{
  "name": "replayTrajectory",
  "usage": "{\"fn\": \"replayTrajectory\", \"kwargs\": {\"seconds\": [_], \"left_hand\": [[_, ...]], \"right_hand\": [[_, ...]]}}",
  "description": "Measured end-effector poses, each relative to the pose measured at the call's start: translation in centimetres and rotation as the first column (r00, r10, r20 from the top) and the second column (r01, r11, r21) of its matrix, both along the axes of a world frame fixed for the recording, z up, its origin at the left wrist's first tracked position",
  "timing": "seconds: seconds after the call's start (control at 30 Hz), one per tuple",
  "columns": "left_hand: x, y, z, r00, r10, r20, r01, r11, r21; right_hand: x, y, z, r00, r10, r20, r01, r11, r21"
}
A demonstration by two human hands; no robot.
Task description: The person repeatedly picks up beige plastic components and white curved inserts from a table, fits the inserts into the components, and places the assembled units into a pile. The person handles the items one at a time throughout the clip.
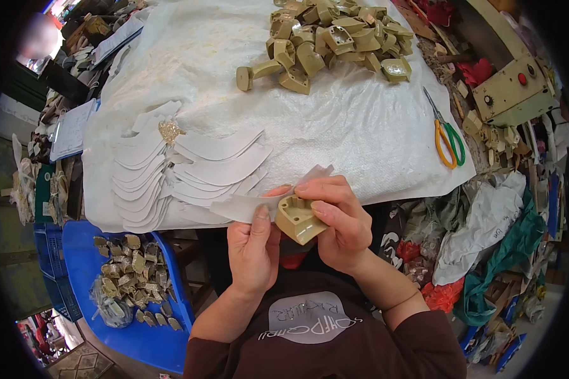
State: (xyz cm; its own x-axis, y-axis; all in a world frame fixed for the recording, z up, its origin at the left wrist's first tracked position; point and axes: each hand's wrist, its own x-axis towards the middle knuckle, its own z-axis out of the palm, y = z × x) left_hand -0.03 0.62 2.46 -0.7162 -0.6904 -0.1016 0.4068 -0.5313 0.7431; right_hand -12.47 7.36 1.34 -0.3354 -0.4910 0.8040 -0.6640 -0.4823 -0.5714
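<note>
In my right hand (pixel 341 221) is an olive-tan shoe heel (pixel 297 221), its hollow top with small holes facing up. A curved whitish strip (pixel 240 207) runs along the heel's far side, and its other end (pixel 316 172) sticks out past my right fingers. My left hand (pixel 254 249) pinches the strip between thumb and fingers, close beside the heel. Two fanned stacks of similar curved strips (pixel 218 158) lie on the white sheet just beyond my left hand. A small glittery gold piece (pixel 169 131) rests on top of them.
Many bare heels (pixel 335 41) are heaped at the table's far side. Scissors (pixel 447 136) with orange and green handles lie at the right edge of the white sheet (pixel 360 126). A blue plastic chair (pixel 133 338) at lower left bears glittery heels (pixel 136 271). Bags (pixel 483 224) crowd the right.
</note>
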Motion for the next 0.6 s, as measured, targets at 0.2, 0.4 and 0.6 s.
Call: {"fn": "replayTrajectory", "kwargs": {"seconds": [0.2,0.4,0.6], "left_hand": [[-0.1,0.4,0.7,0.999,-0.003,0.039,0.006,0.997,-0.073],[0.4,0.5,0.2,0.983,0.028,0.183,0.026,0.957,-0.288],[0.4,0.3,-0.4,0.965,0.111,0.238,0.038,0.840,-0.541]], "right_hand": [[-0.1,0.0,-0.3,0.999,-0.001,-0.037,0.001,1.000,-0.005],[-0.1,-0.2,-0.1,0.992,-0.052,-0.115,0.058,0.997,0.051],[-0.6,-0.2,-0.6,0.950,-0.183,-0.252,0.208,0.975,0.077]]}}
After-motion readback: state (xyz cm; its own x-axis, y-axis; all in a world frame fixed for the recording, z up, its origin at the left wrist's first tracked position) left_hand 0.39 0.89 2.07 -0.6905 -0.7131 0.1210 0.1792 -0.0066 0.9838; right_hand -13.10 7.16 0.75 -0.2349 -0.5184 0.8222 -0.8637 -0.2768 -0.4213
